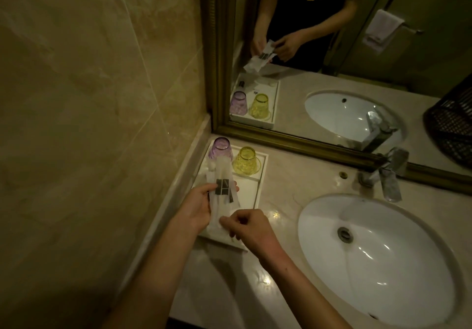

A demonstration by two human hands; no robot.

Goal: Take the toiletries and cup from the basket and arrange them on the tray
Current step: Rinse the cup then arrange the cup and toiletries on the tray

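Note:
A white tray (258, 188) lies on the counter in the corner by the wall. At its far end stand two upturned cups, a purple cup (220, 148) and a yellow cup (245, 161). Over the tray, my left hand (198, 208) grips white toiletry packets (224, 195) with dark labels from the left side. My right hand (245, 224) pinches the packets' near end. The black basket (452, 126) shows only as a reflection in the mirror at the right edge.
A white sink basin (378, 254) with a chrome tap (388, 175) fills the right of the marble counter. A gold-framed mirror (306, 147) runs along the back. The tiled wall (89, 124) closes the left side.

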